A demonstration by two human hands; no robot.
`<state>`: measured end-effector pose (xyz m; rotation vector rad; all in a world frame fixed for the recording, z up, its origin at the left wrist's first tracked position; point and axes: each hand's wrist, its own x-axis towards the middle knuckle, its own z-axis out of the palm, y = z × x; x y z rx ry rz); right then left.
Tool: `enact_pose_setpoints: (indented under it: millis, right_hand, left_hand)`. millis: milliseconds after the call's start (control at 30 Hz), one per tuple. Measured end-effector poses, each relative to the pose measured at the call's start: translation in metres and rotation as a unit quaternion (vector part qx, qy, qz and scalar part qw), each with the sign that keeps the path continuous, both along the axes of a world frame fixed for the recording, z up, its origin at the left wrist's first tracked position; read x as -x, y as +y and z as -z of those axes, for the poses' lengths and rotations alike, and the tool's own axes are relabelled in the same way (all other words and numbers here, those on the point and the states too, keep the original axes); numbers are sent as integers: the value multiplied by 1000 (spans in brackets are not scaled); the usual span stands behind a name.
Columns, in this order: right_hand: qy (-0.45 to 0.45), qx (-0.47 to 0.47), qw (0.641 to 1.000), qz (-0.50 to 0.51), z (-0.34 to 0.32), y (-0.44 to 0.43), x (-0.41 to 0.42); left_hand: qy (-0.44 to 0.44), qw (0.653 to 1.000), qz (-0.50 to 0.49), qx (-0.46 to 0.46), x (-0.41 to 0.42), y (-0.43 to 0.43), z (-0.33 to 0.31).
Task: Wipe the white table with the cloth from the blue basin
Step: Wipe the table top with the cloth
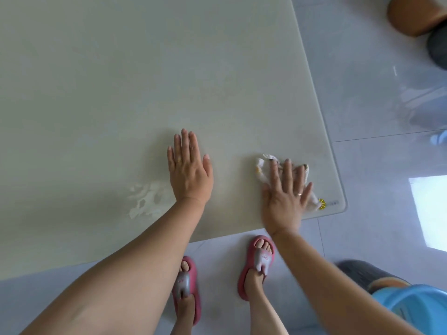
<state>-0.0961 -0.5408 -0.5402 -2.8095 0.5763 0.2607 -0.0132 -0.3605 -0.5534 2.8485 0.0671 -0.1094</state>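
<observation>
The left grip (189,170) lay flat on the white desk (145,81), palm down, fingers straight and close together, released and holding nothing; a ring showed on one finger. Just off its wrist, on the side away from the other hand, sat a pale wet patch (145,199) on the desk surface.

The right grip (285,199) was well apart from the left one, near the desk's near corner. It was also released, its straight, spread fingers pressing down on the cloth (262,165); it looked slightly blurred. The crumpled white cloth lay under the palm and fingers, with parts sticking out past the fingertips and beside the little finger. Just beyond that trailing end sat a small yellow sticker (321,204) on the desk corner.

The blue basin (418,308) stood off the desk, behind and outward of the right forearm. Between the two forearms, below the desk edge, a pair of pink slippers (263,258) stood on the grey tiled floor (375,165).
</observation>
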Motion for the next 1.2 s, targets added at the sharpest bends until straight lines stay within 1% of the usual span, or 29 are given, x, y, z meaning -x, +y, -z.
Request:
enact_pose_setpoints:
  millis: [33,67,133,200,233,267,300,333,400,433,467,500,567,600,633,667,700,733,800,833,867,900,933,1000,1067,1100,1133,1167,1200]
  right_hand:
    - [0,-8,1000,-6,0,18,-1]
    - [-4,-12,999,-50,0,35,-1]
    - [-13,-1,981,-194,0,48,2]
    - [-39,24,951,-305,0,23,-12]
    - [-44,38,943,-326,0,5,-22]
    - [-46,47,946,-316,1,-13,-32]
    - [-36,42,961,-272,2,-27,-43]
    - [-23,22,980,-197,3,-35,-52]
    - [-24,-3,998,-60,2,-21,-61]
    - [-26,-6,999,-41,2,-5,-60]
    - [-31,-12,997,-73,1,12,-57]
    - [-38,-12,989,-142,-1,26,-51]
    - [-41,26,952,-303,-2,33,-46]
    - [-41,43,931,-359,-1,23,-54]
    - [-45,56,917,-391,0,9,-64]
    - [-54,66,914,-396,1,-6,-75]
    - [-59,65,926,-367,3,-20,-86]
    - [-47,47,949,-309,4,-31,-97]
    - [-28,1,988,-154,6,-33,-113]
    - [-25,-5,995,-95,6,-20,-115]
    - [-20,-6,997,-72,6,-4,-113]
    - [-16,-13,996,-92,5,14,-108]
    - [-14,-21,989,-144,5,29,-102]
    - [-13,-6,959,-282,4,36,-97]
    - [-41,37,928,-367,4,16,-112]
    - [-45,53,923,-379,4,4,-121]
    - [-40,52,930,-362,5,-7,-132]
    - [-27,37,948,-316,6,-14,-142]
    - [-16,17,969,-246,8,-13,-149]
  left_hand:
    - [2,1000,-11,3,-4,-6,2]
    - [4,1000,-23,6,-6,-10,3]
    - [2,999,-35,5,-7,-13,5]
    - [-3,999,-37,-1,-6,-13,6]
    - [-5,999,-38,-2,-6,-13,7]
    - [-8,999,-41,-3,-6,-13,7]
    - [-11,999,-45,-4,-6,-14,6]
    - [-15,999,-48,-5,-5,-15,5]
    - [-23,999,-48,-7,-6,-16,4]
    - [-25,998,-49,-9,-6,-16,4]
    - [-26,998,-51,-9,-6,-16,4]
    - [-26,998,-53,-8,-6,-16,3]
    - [-25,998,-52,-7,-6,-16,2]
    - [-27,998,-51,-7,-6,-16,1]
    - [-32,998,-50,-8,-6,-16,1]
    - [-37,998,-49,-11,-6,-16,2]
    - [-38,998,-47,-15,-6,-17,2]
    - [-36,998,-46,-18,-6,-17,3]
    - [-33,998,-49,-23,-6,-17,5]
    - [-33,998,-50,-25,-6,-16,7]
    - [-33,998,-48,-26,-6,-16,7]
    - [-32,998,-47,-26,-6,-16,8]
    - [-29,998,-47,-27,-6,-16,8]
    - [-19,998,-46,-28,-6,-16,8]
    - [-15,998,-44,-32,-6,-15,7]
    - [-13,998,-43,-35,-7,-15,7]
    - [-9,998,-44,-36,-7,-16,7]
    - [-4,998,-44,-37,-7,-16,6]
    - [2,998,-45,-38,-7,-16,6]
